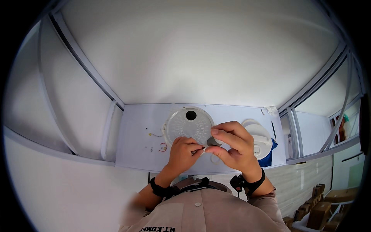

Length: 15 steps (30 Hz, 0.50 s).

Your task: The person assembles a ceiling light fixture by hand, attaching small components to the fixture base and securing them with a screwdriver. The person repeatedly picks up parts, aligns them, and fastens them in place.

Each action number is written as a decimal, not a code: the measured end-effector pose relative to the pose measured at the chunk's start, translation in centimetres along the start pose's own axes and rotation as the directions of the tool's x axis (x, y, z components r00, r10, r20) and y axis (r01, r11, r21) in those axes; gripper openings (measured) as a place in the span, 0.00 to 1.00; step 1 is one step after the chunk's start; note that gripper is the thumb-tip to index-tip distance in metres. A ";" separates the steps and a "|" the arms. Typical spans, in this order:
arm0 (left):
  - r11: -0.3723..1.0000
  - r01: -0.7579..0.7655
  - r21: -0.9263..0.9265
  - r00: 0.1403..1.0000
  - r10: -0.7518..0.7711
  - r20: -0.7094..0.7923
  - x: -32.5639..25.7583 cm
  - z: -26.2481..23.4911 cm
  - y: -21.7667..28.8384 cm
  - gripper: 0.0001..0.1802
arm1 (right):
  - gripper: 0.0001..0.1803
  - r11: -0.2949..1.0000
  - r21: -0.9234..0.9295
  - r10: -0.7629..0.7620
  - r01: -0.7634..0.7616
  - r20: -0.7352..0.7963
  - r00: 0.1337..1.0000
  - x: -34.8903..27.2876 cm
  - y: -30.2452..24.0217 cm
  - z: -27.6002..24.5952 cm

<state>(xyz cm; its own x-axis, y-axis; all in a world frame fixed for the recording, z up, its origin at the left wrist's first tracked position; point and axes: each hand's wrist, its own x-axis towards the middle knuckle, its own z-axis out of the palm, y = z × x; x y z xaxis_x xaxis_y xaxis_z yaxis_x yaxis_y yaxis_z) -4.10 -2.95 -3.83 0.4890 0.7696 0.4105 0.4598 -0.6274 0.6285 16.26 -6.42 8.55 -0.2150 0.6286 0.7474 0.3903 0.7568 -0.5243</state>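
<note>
Over the front of the white table, both my hands are close together. My right hand grips a short grey cylinder between thumb and fingers. Beside its thumb, my left hand is pinched closed at the fingertips on something small, with dark and pale bits showing; its kind is too small to make out. Just beyond the hands lies a round whitish plate-like piece with a raised rim and a patterned middle. A black round spot shows near its far edge.
To the right sits a round white lid-like part with a raised bar, on a blue piece. Left of the plate lie a red wire loop and a thin wire. Crumpled white material is at the far right corner. White-framed panels surround the table.
</note>
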 end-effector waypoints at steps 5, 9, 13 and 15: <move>1.000 0.006 0.019 1.000 -0.007 0.018 0.1 -0.2 0.2 0.06 | 0.27 0.999 -0.035 0.031 -0.031 0.025 0.999 -0.3 -0.1 -0.5; 1.000 0.006 0.009 1.000 -0.006 0.005 0.1 -0.3 0.2 0.06 | 0.27 0.994 0.070 0.091 -0.089 -0.024 0.996 1.0 -1.6 -0.2; 1.000 0.012 0.020 1.000 -0.012 0.014 0.0 -0.2 0.0 0.06 | 0.27 0.994 0.079 0.071 -0.079 0.090 0.993 0.1 -0.8 -1.4; 1.000 0.004 0.024 1.000 -0.005 0.029 0.0 -0.1 -0.2 0.06 | 0.28 0.996 0.060 0.057 -0.062 0.089 0.994 -0.3 -0.3 -1.4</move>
<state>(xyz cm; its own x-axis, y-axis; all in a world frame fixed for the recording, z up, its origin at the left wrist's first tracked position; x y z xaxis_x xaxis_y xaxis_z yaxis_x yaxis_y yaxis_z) -4.27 -2.81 -3.86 0.5081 0.7690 0.3879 0.4794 -0.6267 0.6144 17.49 -7.12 9.03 -0.2717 0.6842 0.6768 0.3484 0.7255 -0.5935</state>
